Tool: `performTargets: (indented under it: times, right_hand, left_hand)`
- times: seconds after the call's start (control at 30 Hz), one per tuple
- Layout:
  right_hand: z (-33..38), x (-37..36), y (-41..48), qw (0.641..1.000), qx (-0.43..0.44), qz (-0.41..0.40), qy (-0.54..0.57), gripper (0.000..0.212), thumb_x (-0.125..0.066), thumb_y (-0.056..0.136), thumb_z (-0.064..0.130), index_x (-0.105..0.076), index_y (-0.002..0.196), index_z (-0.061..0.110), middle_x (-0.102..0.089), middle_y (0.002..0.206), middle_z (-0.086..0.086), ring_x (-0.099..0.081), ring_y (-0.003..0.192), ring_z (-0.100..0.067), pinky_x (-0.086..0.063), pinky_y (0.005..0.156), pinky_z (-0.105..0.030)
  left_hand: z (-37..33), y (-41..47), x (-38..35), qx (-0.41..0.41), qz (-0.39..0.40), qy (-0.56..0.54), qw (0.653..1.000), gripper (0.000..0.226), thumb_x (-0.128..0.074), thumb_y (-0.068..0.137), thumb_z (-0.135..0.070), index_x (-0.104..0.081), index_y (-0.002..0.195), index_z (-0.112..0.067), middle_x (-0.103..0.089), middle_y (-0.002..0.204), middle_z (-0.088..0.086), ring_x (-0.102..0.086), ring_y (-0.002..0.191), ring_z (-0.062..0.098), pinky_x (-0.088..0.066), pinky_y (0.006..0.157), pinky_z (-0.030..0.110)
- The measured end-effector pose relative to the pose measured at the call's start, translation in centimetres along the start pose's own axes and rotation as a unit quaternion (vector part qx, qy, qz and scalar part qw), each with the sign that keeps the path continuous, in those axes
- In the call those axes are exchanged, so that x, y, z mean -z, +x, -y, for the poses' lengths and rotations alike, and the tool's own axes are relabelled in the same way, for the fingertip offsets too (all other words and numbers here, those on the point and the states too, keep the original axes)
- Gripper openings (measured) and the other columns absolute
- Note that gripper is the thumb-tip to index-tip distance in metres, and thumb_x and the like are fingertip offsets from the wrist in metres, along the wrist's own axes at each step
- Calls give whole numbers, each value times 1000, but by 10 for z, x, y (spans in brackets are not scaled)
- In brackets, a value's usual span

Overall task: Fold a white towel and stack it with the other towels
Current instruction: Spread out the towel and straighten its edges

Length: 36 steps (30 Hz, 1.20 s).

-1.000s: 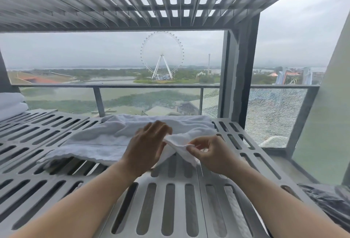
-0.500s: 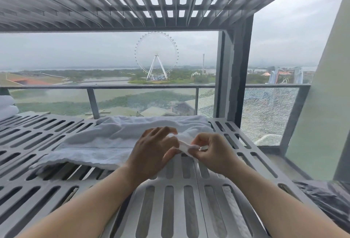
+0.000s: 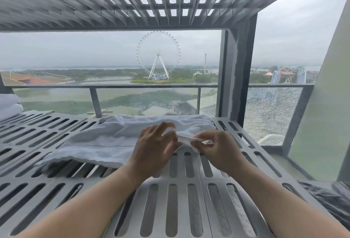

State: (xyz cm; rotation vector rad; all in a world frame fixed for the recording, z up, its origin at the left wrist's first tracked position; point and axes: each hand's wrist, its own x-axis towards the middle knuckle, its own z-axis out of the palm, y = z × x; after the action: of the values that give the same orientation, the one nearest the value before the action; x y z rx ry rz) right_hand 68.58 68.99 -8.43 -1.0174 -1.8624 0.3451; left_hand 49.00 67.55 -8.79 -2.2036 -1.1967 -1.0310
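A rumpled white towel [image 3: 113, 139] lies spread across the slotted grey metal rack [image 3: 180, 199], its long side running left to right. At its right end my right hand [image 3: 219, 148] pinches a lifted corner between thumb and fingers. My left hand [image 3: 155, 146] is right beside it, fingers curled round the same bunched corner from the left. Folded white towels [image 3: 9, 106] are stacked at the far left edge of the rack, mostly cut off by the frame.
A glass balustrade with a metal rail [image 3: 113, 86] runs behind the rack. A thick grey post [image 3: 238, 70] stands at the rack's back right corner. Dark crumpled plastic [image 3: 329, 199] lies low at the right. A slatted canopy [image 3: 151, 0] is overhead.
My hands have drawn close together on the towel's right corner and lifted it slightly off the rack. The view has shifted a little.
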Motion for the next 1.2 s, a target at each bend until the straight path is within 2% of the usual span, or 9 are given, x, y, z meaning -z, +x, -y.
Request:
performTargets:
  times: [0.13,0.2,0.3,0.43,0.63,0.8,0.97,1.1,1.2]
  right_hand:
    - [0,0,2,999,18,-22,-45,10,-77,73,25,-75,83,25,-52,68,11,-48,63,2,-38,58,-11]
    - [1,-1,1,998,20,-17,-54,10,-76,73,26,-75,83,30,-44,59,12,-43,56,-1,-34,53,-12]
    - [1,-3,-1,999,16,0,-43,10,-75,75,28,-75,84,31,-53,54,16,-47,52,-1,-36,51,-11]
    - [4,-5,-1,1000,-6,6,-12,13,-71,78,27,-74,89,34,-69,63,10,-52,49,0,-42,51,-14]
    - [11,-3,-5,999,27,20,-9,33,-62,74,17,-71,97,38,-67,75,16,-58,62,-3,-44,58,-12]
    - [14,-6,-4,995,66,29,-71,40,-72,73,34,-64,112,27,-62,91,17,-59,65,-6,-51,67,-24]
    - [13,-4,-1,993,76,-7,-89,20,-61,86,36,-69,99,24,-63,90,14,-56,60,-2,-50,64,-28]
    - [13,-3,-1,991,83,-1,-109,28,-56,88,39,-68,96,16,-61,90,8,-54,61,-6,-49,65,-32]
    - [12,-3,1,990,95,0,-108,34,-54,86,44,-64,81,12,-47,77,12,-46,59,-1,-43,59,-24]
  left_hand:
    - [-6,2,0,-21,6,-12,1000,11,-64,85,-22,-63,82,-12,-69,102,-2,-67,87,21,-49,82,40]
    - [-5,3,0,-4,4,-24,1000,21,-53,90,-30,-63,86,-12,-70,94,-4,-67,83,20,-49,81,37]
    - [-5,2,2,12,-7,-50,999,33,-39,92,-35,-61,85,-12,-70,85,-3,-66,76,20,-50,75,34]
    - [-7,4,5,17,-35,-52,998,32,-40,93,-32,-59,83,-9,-69,74,0,-65,63,21,-51,64,31]
    - [-9,4,8,52,-56,-30,997,24,-50,91,-26,-55,79,-5,-59,54,1,-55,45,23,-33,51,22]
    - [-2,1,1,70,-38,-46,996,20,-50,93,-24,-53,87,-5,-62,60,8,-58,53,31,-40,50,29]
    - [-4,1,-2,56,-33,-49,997,20,-50,93,-26,-54,89,-6,-64,62,8,-60,55,31,-39,50,28]
    - [-8,1,-3,52,-28,-77,995,32,-55,89,-35,-51,105,-8,-70,85,6,-67,67,29,-50,57,32]
    - [-6,0,-3,65,-15,-63,996,45,-63,82,-45,-56,111,-12,-71,99,4,-67,78,28,-54,68,36]
